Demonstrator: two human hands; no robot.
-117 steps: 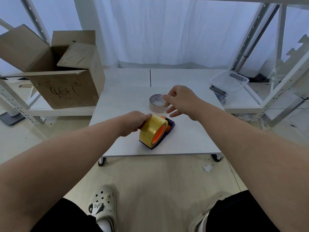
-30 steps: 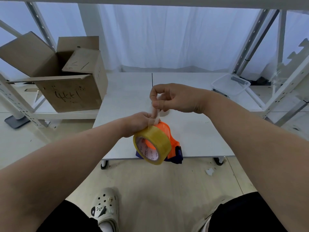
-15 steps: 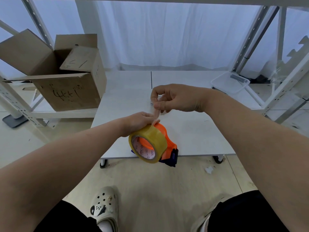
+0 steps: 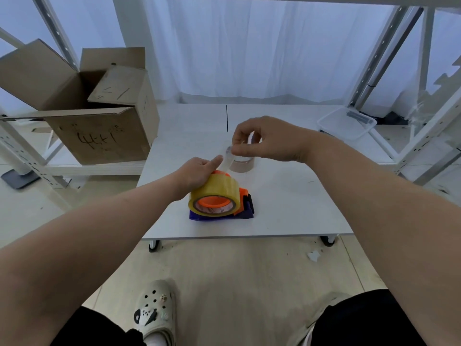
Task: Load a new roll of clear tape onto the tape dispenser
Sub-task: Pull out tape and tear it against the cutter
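The orange and blue tape dispenser (image 4: 245,204) lies on the white table (image 4: 287,211) with a yellowish clear tape roll (image 4: 219,189) seated on its orange hub. My left hand (image 4: 197,171) grips the roll and dispenser from behind, one finger stretched toward the loose strip. My right hand (image 4: 269,143) hovers above and behind the roll and pinches the free end of the tape strip (image 4: 227,158), which runs up from the roll's top. The dispenser's far side is hidden by the roll and my left hand.
A nearly spent tape roll (image 4: 243,164) sits on the table just behind the dispenser, under my right hand. An open cardboard box (image 4: 99,136) stands at the left on a low shelf. A clear plastic container (image 4: 346,123) lies at the back right, near metal rack posts.
The dispenser with the roll has come down from mid-air near the table's front edge onto the table. My right hand still pinches the tape end, now farther from the roll.
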